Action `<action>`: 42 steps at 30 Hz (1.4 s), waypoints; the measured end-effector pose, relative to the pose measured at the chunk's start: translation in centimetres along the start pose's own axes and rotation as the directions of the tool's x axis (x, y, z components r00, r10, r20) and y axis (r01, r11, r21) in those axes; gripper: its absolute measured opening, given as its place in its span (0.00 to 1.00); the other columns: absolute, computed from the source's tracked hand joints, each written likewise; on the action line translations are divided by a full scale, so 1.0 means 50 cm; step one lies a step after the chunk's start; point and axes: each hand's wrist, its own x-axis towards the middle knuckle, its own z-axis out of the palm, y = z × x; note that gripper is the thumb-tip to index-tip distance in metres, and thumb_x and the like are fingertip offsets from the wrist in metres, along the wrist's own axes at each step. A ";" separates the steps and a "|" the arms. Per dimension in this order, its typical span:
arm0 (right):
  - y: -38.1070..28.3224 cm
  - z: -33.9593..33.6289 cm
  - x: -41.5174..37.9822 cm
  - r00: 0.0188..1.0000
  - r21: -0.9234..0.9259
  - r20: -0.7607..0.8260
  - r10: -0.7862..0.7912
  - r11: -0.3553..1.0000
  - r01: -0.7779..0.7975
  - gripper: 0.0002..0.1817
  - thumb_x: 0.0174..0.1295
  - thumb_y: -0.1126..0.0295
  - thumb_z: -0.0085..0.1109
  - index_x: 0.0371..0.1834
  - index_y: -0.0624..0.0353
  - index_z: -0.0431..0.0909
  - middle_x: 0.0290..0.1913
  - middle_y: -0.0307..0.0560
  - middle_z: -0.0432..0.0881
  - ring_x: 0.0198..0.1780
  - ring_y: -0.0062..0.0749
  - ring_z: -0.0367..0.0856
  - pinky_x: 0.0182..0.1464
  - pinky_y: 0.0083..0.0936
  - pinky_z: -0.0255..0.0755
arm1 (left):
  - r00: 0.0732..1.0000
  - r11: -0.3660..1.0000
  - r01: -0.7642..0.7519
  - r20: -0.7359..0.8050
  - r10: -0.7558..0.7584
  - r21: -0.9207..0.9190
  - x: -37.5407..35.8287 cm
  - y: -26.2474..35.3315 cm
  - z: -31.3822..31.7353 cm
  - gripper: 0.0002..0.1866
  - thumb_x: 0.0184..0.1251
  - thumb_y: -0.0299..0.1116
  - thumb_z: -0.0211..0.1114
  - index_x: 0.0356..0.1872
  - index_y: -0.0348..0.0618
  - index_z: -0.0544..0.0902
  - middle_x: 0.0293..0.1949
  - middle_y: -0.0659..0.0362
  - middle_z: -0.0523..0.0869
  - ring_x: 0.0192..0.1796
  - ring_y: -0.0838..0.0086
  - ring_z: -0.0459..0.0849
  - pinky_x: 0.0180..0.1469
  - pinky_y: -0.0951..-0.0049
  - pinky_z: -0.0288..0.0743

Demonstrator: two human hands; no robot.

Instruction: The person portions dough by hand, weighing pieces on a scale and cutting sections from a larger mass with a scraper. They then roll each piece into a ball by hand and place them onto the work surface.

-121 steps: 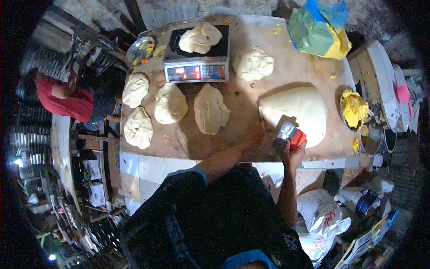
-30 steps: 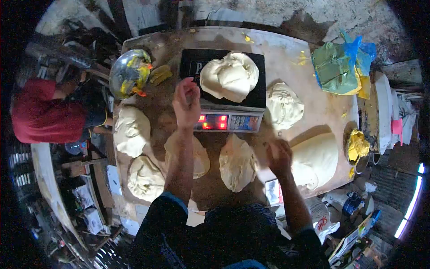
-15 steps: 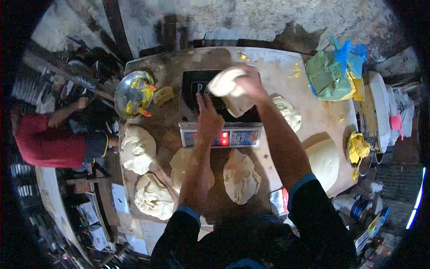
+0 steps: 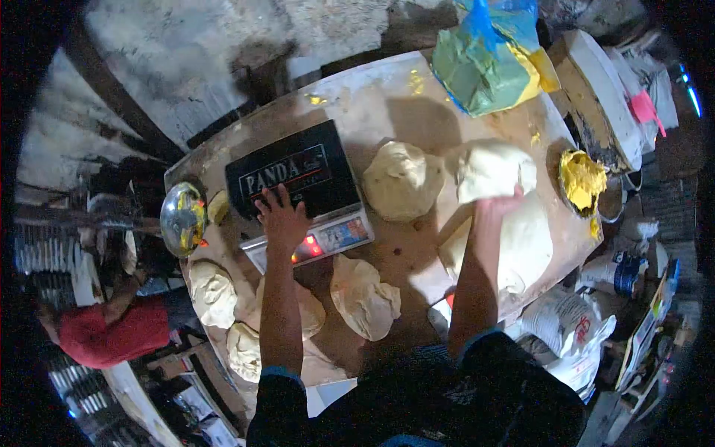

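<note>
My left hand (image 4: pixel 283 217), fingers spread and nothing in it, rests at the near edge of a digital scale (image 4: pixel 290 171) with a black PANDA plate and a lit red display. To the right, my right hand (image 4: pixel 500 205) grips a lump of dough (image 4: pixel 495 170) from its near side; its fingers are mostly hidden. That lump overlaps a large smooth mass of dough (image 4: pixel 529 249) on the table. Right of the scale sits another dough piece (image 4: pixel 403 181). Nearer me lie several more, including a wrinkled piece (image 4: pixel 365 299) and one (image 4: pixel 211 294) at the left edge.
A metal bowl (image 4: pixel 182 223) with yellow smears stands at the table's left edge. Far right are a green and blue plastic bag (image 4: pixel 473 74) and a container of yellow spread (image 4: pixel 583 179). A person in a red shirt (image 4: pixel 115 333) is off to the left.
My right hand has carried dough from over the scale to the right, above the large mass. The scale plate is now uncovered. My view has turned and shifted right.
</note>
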 end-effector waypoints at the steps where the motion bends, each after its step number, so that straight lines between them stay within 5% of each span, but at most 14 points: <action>1: -0.008 0.012 0.029 0.998 0.039 -0.015 0.056 0.998 -0.055 0.43 0.40 0.56 0.46 0.64 0.66 0.59 0.60 0.60 0.68 0.63 0.58 0.67 0.64 0.56 0.63 | 0.999 1.000 0.026 0.023 -0.026 -0.001 0.004 0.003 0.000 0.37 0.68 0.51 0.49 0.71 0.40 0.53 0.70 0.33 0.50 0.68 0.27 0.50 0.62 0.32 0.56; 4: 0.042 -0.110 0.211 0.943 -0.093 -0.332 -0.006 0.995 -0.026 0.30 0.49 0.58 0.47 0.55 0.63 0.69 0.52 0.56 0.75 0.54 0.50 0.74 0.59 0.47 0.69 | 0.998 0.999 0.044 0.040 -0.045 0.015 0.010 0.010 -0.001 0.38 0.68 0.53 0.48 0.72 0.40 0.52 0.70 0.33 0.50 0.68 0.28 0.50 0.63 0.33 0.56; 8: 0.025 -0.156 0.291 0.995 -0.435 -0.100 0.001 0.900 -0.045 0.18 0.60 0.62 0.47 0.48 0.61 0.74 0.45 0.53 0.77 0.50 0.46 0.76 0.48 0.42 0.73 | 0.995 0.998 0.046 0.086 -0.049 0.035 0.022 -0.003 -0.003 0.37 0.69 0.54 0.46 0.72 0.42 0.51 0.70 0.34 0.50 0.68 0.29 0.50 0.62 0.33 0.57; 9: 0.028 -0.191 0.352 0.910 -0.365 -0.411 0.050 0.906 -0.215 0.21 0.57 0.56 0.48 0.47 0.61 0.74 0.44 0.52 0.77 0.46 0.45 0.76 0.47 0.42 0.72 | 0.996 0.996 0.027 0.082 -0.034 0.088 0.024 -0.011 0.011 0.37 0.69 0.54 0.46 0.72 0.42 0.51 0.70 0.34 0.50 0.68 0.29 0.50 0.62 0.33 0.57; 17: -0.120 0.014 0.255 0.676 -0.379 -0.534 0.508 0.571 -0.728 0.40 0.50 0.45 0.53 0.63 0.59 0.60 0.64 0.51 0.60 0.66 0.60 0.54 0.57 0.72 0.49 | 0.998 0.997 0.063 0.022 -0.062 -0.043 0.002 0.001 -0.003 0.37 0.68 0.55 0.48 0.71 0.44 0.54 0.70 0.34 0.49 0.69 0.29 0.49 0.64 0.33 0.54; 21: -0.145 0.087 0.022 0.972 -0.865 -0.077 0.222 0.471 -0.176 0.29 0.60 0.60 0.51 0.65 0.53 0.58 0.60 0.48 0.67 0.61 0.47 0.67 0.56 0.58 0.62 | 0.996 0.997 0.061 -0.068 -0.065 -0.053 0.007 -0.008 0.024 0.37 0.67 0.56 0.49 0.71 0.44 0.55 0.70 0.36 0.50 0.69 0.30 0.49 0.64 0.33 0.52; 25: -0.307 -0.009 -0.184 0.313 -1.000 0.020 0.950 0.016 0.014 0.12 0.60 0.63 0.55 0.33 0.61 0.82 0.32 0.44 0.83 0.33 0.29 0.82 0.41 0.24 0.76 | 0.986 0.999 0.038 -0.160 -0.043 -0.038 -0.014 0.000 -0.004 0.36 0.63 0.52 0.57 0.68 0.42 0.62 0.66 0.36 0.61 0.67 0.37 0.60 0.65 0.41 0.58; 28: -0.373 -0.098 -0.355 0.623 -0.584 -0.404 0.670 -0.713 0.388 0.21 0.56 0.52 0.62 0.31 0.62 0.83 0.26 0.51 0.84 0.24 0.39 0.82 0.34 0.29 0.77 | 0.963 0.865 -0.022 -0.243 -0.116 -0.500 -0.044 0.025 -0.028 0.33 0.58 0.45 0.64 0.62 0.38 0.68 0.57 0.38 0.73 0.61 0.46 0.72 0.62 0.52 0.66; 33: -0.291 -0.430 -0.501 0.912 -0.933 0.063 0.406 -0.300 0.198 0.29 0.42 0.47 0.72 0.34 0.63 0.79 0.34 0.55 0.82 0.42 0.47 0.81 0.45 0.37 0.74 | 0.807 0.614 -0.555 -0.543 0.233 -0.561 -0.225 0.315 -0.041 0.18 0.56 0.34 0.62 0.47 0.37 0.77 0.43 0.44 0.80 0.45 0.52 0.80 0.50 0.57 0.74; 35: -0.257 -0.227 -0.515 0.955 -0.645 0.129 0.268 -0.708 0.286 0.24 0.43 0.54 0.73 0.34 0.62 0.78 0.29 0.51 0.81 0.39 0.47 0.81 0.43 0.38 0.74 | 0.749 0.508 -0.661 -0.535 0.391 -0.552 -0.292 0.430 -0.003 0.17 0.56 0.35 0.62 0.44 0.37 0.78 0.39 0.46 0.79 0.44 0.55 0.80 0.47 0.59 0.75; 38: -0.320 -0.366 -0.516 0.829 -0.827 0.046 0.557 -0.445 0.345 0.25 0.46 0.55 0.70 0.40 0.62 0.76 0.37 0.51 0.81 0.35 0.44 0.79 0.39 0.40 0.73 | 0.722 0.428 -0.691 -0.546 0.424 -0.582 -0.392 0.573 0.010 0.20 0.58 0.44 0.60 0.44 0.38 0.79 0.41 0.46 0.78 0.45 0.52 0.79 0.48 0.57 0.74; 40: -0.440 -0.296 -0.540 0.922 -0.983 -0.070 0.382 -0.185 0.002 0.20 0.50 0.60 0.67 0.43 0.57 0.77 0.39 0.55 0.82 0.38 0.47 0.81 0.40 0.37 0.74 | 0.712 0.416 -0.702 -0.567 0.413 -0.578 -0.438 0.667 0.068 0.22 0.57 0.47 0.60 0.45 0.39 0.79 0.44 0.45 0.77 0.46 0.51 0.78 0.49 0.54 0.73; 41: -0.493 -0.324 -0.538 0.962 -0.804 -0.130 0.240 -0.594 0.040 0.19 0.49 0.62 0.67 0.42 0.61 0.78 0.28 0.53 0.83 0.33 0.43 0.84 0.36 0.37 0.76 | 0.711 0.408 -0.703 -0.594 0.377 -0.582 -0.452 0.704 0.088 0.25 0.57 0.50 0.60 0.46 0.40 0.79 0.47 0.45 0.76 0.47 0.50 0.77 0.49 0.50 0.72; 42: -0.559 -0.395 -0.549 0.981 -0.896 -0.127 0.145 -0.441 -0.051 0.22 0.54 0.62 0.64 0.51 0.59 0.74 0.39 0.60 0.81 0.38 0.52 0.82 0.40 0.38 0.75 | 0.710 0.391 -0.704 -0.596 0.375 -0.593 -0.464 0.730 0.080 0.25 0.57 0.50 0.60 0.46 0.40 0.79 0.47 0.45 0.76 0.47 0.50 0.77 0.49 0.50 0.72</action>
